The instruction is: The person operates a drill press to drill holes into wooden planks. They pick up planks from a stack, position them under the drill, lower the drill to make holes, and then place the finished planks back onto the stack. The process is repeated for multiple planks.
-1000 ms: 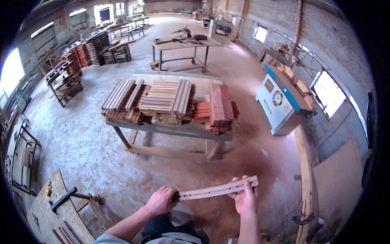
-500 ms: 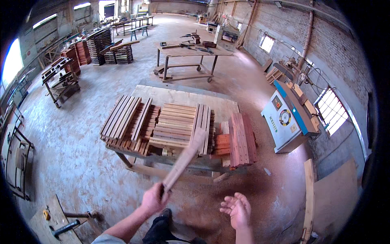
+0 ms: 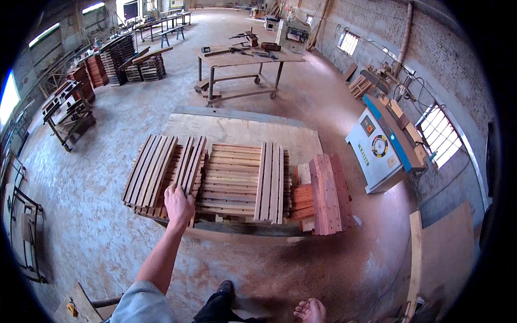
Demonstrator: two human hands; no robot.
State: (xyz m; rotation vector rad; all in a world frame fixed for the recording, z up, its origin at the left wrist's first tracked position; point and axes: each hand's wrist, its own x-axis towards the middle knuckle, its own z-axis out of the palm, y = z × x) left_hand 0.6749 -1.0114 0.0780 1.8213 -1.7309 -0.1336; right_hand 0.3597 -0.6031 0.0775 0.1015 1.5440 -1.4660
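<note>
My left hand (image 3: 179,205) reaches to the near end of a pale wooden slat (image 3: 193,164). Its fingers are closed on that end. The slat lies beside another on the left stack of slats (image 3: 149,169), pointing away from me. Right of it, a stack of crosswise slats (image 3: 232,177) carries several lengthwise slats (image 3: 271,180) on its right side. My right hand (image 3: 311,310) hangs low near the bottom edge, apart from everything, with loosely bent fingers and nothing visible in it.
Reddish boards (image 3: 329,194) lie at the right end of the low worktable (image 3: 242,126). A wheeled table (image 3: 285,56) with tools stands beyond. To the right are a blue-topped machine (image 3: 377,148) and a leaning board (image 3: 444,253). A tape measure (image 3: 71,309) sits at lower left.
My left hand has carried the slat forward and left, from in front of me onto the left stack. My right hand has dropped lower, its fingers more bent.
</note>
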